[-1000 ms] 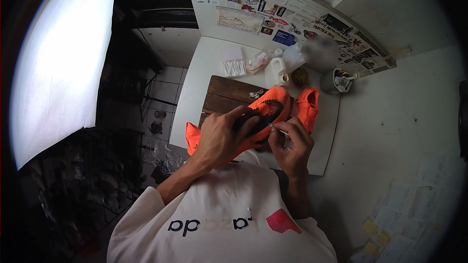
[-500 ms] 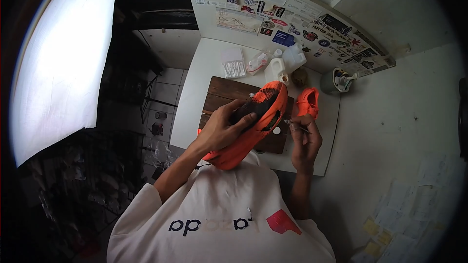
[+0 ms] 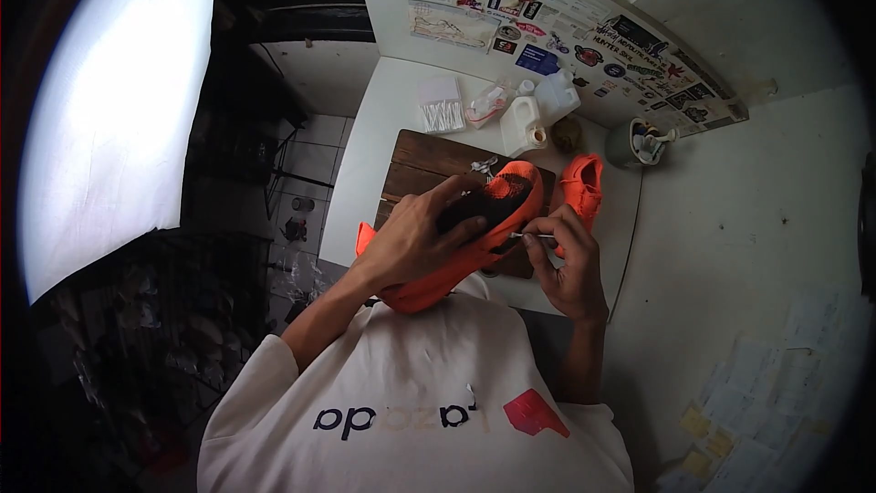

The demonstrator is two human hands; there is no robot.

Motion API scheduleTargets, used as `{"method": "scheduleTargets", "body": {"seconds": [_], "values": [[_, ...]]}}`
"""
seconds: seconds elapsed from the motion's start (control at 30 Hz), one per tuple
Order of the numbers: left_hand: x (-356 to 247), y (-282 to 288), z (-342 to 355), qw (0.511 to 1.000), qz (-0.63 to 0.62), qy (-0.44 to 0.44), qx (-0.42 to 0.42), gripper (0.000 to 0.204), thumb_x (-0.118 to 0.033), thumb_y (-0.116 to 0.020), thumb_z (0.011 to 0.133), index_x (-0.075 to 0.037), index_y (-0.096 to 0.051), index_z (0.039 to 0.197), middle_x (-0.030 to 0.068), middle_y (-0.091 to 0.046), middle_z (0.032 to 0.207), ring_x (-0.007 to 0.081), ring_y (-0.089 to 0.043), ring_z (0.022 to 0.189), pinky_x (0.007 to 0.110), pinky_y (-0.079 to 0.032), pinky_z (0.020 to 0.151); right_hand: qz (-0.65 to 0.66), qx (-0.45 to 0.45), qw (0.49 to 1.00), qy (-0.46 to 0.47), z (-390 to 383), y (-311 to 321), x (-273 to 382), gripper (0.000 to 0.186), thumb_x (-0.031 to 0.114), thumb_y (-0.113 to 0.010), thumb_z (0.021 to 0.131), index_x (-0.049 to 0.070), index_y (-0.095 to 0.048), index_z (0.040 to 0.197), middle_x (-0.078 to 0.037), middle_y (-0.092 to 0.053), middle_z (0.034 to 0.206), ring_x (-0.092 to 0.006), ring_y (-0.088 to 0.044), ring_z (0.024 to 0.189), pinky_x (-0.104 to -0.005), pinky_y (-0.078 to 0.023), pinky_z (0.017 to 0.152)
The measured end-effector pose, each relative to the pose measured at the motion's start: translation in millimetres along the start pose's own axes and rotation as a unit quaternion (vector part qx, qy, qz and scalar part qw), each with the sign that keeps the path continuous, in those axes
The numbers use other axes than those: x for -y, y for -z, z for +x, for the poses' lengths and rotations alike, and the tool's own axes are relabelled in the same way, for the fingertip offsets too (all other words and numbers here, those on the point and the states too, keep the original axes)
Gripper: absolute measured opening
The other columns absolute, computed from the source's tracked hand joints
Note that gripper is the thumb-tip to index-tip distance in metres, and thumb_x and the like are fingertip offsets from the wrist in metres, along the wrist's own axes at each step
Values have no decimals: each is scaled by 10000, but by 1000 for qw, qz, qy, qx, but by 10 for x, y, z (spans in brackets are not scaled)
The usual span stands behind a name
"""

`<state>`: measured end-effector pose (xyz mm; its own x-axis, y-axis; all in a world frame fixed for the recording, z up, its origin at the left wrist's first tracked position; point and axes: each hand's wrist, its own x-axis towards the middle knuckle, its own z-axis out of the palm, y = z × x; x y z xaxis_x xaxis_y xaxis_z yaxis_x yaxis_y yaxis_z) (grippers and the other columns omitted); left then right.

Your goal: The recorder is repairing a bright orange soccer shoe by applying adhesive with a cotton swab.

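Note:
A bright orange shoe [image 3: 438, 283] with a black patterned area is in my left hand [image 3: 411, 236], its fingers wrapped across the black part. The shoe is tilted, one end close to my shirt and the other over the dark wooden board [image 3: 415, 162]. My right hand [image 3: 573, 265] pinches a thin cotton swab [image 3: 537, 236], and its tip meets or nearly meets the right side of the shoe near a dark patch. Another orange shoe [image 3: 582, 184] stands just beyond my right hand, partly hidden by it.
Toward the back of the white table [image 3: 360, 151] are a pack of cotton swabs [image 3: 442, 114], a clear bag [image 3: 488, 105], a white jug [image 3: 523, 123] and a translucent jug [image 3: 555, 96]. A tub of brushes [image 3: 639, 146] is at the right. Small white bits [image 3: 484, 167] lie on the board.
My right hand has brought the swab leftward to the shoe's side; before, it was held apart. The shoe has shifted slightly in my left hand's grip, and the view has moved a little.

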<state>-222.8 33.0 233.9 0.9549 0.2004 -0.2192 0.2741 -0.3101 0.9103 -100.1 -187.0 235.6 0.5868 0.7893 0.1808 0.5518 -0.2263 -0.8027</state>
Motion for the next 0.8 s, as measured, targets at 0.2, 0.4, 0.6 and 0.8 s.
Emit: {"method": "scheduleTargets", "body": {"seconds": [0.2,0.4,0.6,0.8], "values": [[-10,-24,3,1000,-6,2,-3,432,-261,-712,1001,-76,-582,1368,196,-756,1221,398,-735,1122,469,-557,966,-104,20,993,57,-15,-94,46,116,68,-743,924,19,-690,1015,-81,-564,921,-272,-602,856,-408,-499,770],[-14,-46,5,1000,-4,8,-1,440,-245,-717,1001,-57,-577,1373,213,-752,1219,396,-733,1132,462,-556,971,-76,9,996,40,-46,-145,29,124,56,-749,901,32,-684,1003,-78,-563,916,-272,-601,845,-423,-496,768],[-11,-55,12,1000,-1,5,-4,451,-247,-718,999,-59,-574,1383,216,-752,1214,399,-734,1128,458,-555,975,-73,-18,997,34,-57,-144,8,131,31,-744,889,34,-672,999,-79,-558,916,-270,-598,839,-418,-499,746],[-2,-50,0,1000,-4,2,-10,456,-258,-715,999,-69,-572,1389,206,-759,1201,396,-745,1095,457,-559,963,-68,-27,997,24,-57,-133,-27,125,42,-747,899,37,-667,995,-78,-562,918,-268,-596,832,-413,-495,744]]}}
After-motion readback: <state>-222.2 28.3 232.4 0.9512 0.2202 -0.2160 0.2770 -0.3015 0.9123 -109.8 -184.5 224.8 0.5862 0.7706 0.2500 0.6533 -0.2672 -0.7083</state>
